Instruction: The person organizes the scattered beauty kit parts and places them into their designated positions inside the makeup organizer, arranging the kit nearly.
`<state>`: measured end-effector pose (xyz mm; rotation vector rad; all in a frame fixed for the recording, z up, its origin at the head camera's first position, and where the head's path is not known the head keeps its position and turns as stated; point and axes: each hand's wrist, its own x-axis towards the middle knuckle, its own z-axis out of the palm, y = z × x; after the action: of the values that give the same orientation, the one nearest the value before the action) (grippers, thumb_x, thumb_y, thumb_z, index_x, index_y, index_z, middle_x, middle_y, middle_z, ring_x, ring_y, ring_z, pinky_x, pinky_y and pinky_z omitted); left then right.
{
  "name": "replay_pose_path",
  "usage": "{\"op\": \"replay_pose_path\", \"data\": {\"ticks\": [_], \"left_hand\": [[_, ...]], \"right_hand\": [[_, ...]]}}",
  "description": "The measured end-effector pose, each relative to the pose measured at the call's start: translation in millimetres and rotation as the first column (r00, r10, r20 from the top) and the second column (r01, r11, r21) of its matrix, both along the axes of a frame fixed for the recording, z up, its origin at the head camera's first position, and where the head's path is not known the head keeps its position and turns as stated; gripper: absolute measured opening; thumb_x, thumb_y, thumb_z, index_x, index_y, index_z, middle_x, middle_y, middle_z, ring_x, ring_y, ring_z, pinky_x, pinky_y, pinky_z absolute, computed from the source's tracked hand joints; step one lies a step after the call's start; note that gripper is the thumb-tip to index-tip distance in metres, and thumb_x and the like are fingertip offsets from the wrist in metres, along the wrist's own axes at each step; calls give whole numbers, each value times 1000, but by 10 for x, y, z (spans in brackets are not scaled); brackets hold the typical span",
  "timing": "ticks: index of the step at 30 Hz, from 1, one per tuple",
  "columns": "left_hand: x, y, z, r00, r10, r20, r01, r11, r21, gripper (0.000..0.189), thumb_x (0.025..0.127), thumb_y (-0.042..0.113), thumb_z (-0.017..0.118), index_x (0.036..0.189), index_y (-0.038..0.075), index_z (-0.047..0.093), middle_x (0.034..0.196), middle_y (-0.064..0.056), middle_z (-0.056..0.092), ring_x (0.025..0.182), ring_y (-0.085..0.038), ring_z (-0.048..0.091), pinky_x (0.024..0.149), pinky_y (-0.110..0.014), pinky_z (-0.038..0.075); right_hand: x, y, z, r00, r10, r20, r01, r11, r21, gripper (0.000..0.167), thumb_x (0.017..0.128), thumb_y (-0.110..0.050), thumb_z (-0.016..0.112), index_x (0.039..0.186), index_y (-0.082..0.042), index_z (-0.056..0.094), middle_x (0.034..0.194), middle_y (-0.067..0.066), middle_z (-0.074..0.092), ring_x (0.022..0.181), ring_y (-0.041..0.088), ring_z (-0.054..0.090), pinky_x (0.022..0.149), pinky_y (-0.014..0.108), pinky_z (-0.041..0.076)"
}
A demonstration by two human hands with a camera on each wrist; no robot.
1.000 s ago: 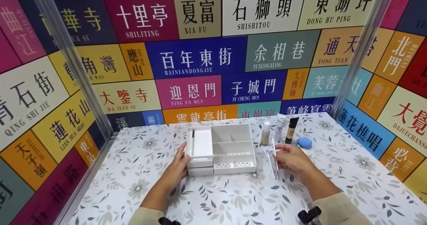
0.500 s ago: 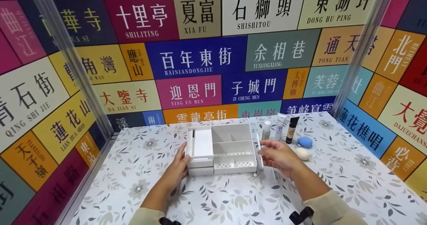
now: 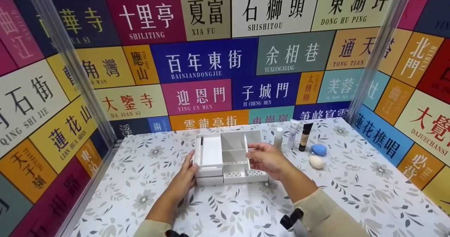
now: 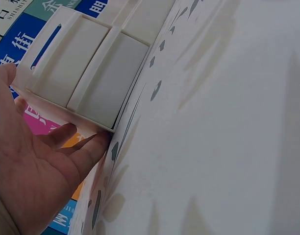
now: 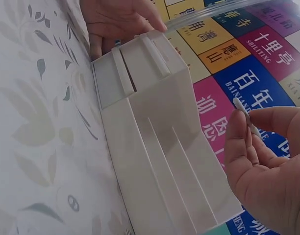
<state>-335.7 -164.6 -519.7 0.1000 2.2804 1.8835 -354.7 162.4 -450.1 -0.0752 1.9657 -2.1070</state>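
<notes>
A white desktop organizer [image 3: 211, 180] with drawers on its left and open compartments on its right stands on the table. My left hand [image 3: 184, 175] rests against its left side; in the left wrist view the fingers touch the side by the drawer fronts [image 4: 111, 81]. Above the right compartments, my right hand [image 3: 267, 159] pinches a slim white pen-like stick [image 3: 246, 140] between thumb and fingers. The stick [image 5: 241, 105] stands nearly upright; its exact kind cannot be told. A thin dark-tipped stick [image 3: 201, 141] lies in the organizer's top left tray.
Right of the organizer stand a foundation bottle [image 3: 278, 138], a pale tube [image 3: 292, 136] and a black-capped tube [image 3: 305, 137]. A blue makeup sponge [image 3: 319, 149] and a cream sponge [image 3: 316, 162] lie nearby. A patterned wall rises behind the floral table [image 3: 147, 202].
My right hand has moved left with the white stick, from the table beside the organizer to over its compartments. The cream sponge has come into sight. My left hand stays at the organizer's side.
</notes>
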Motion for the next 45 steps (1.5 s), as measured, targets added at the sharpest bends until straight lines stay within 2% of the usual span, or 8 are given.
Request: {"op": "replay_pose_path", "data": {"ticks": [8,15,19,22,27,33,38,45], "left_hand": [[2,7,-1,1000,6,13,-6,1000,-9,61,111,56,45,165,59,16,183,-7,6,163,-45,29,128,-65,34],[9,-1,-5,1000,-12,-9,12,999,31,64,113,53,42,169,51,12,183,-14,4,163,-47,28,129,-65,34],[-8,-3,-11,1000,-1,-3,1,1000,26,62,112,54,43,168,54,14,183,-13,6,163,-45,28,129,-64,34],[-14,-2,-12,1000,2,-1,-2,1000,25,62,112,54,44,167,56,15,183,-12,7,163,-44,29,129,-64,34],[3,11,4,1000,-7,-20,7,1000,27,63,113,52,43,169,51,14,182,-17,7,162,-47,29,128,-66,35],[14,17,17,1000,-1,-23,2,1000,25,63,113,51,44,169,50,15,182,-16,7,162,-47,29,128,-66,35],[32,17,33,1000,5,-18,-5,1000,9,63,112,52,44,168,53,16,182,-18,7,162,-48,28,127,-67,34],[21,16,25,999,-7,-32,7,1000,12,63,113,50,44,169,49,14,181,-19,7,162,-49,29,129,-65,33]], "right_hand": [[-135,-329,54,999,24,24,-23,999,-34,55,97,-5,72,149,0,55,110,12,70,87,20,70,83,30,66],[-248,-634,80,997,42,60,-39,998,-47,52,97,-2,72,147,2,57,109,13,74,86,19,71,80,28,65],[-312,-767,102,997,60,53,-57,997,-42,53,97,-1,72,147,5,56,118,21,73,86,19,71,78,27,65],[-361,-852,125,997,62,43,-61,998,-28,50,97,1,71,145,7,58,114,20,74,82,17,70,76,26,65],[-409,-1000,172,998,56,27,-56,998,16,47,97,0,72,141,9,59,96,8,71,75,14,69,74,25,66],[-398,-1158,212,999,27,-42,-21,990,141,49,93,-1,75,140,8,61,101,12,71,74,16,71,74,28,68],[-368,-1241,218,993,16,-120,18,962,271,46,91,0,75,136,8,65,107,19,73,72,16,72,73,30,68],[-364,-1241,201,985,19,-172,40,942,334,45,89,-3,78,131,7,68,93,15,77,66,12,71,68,27,66]]}}
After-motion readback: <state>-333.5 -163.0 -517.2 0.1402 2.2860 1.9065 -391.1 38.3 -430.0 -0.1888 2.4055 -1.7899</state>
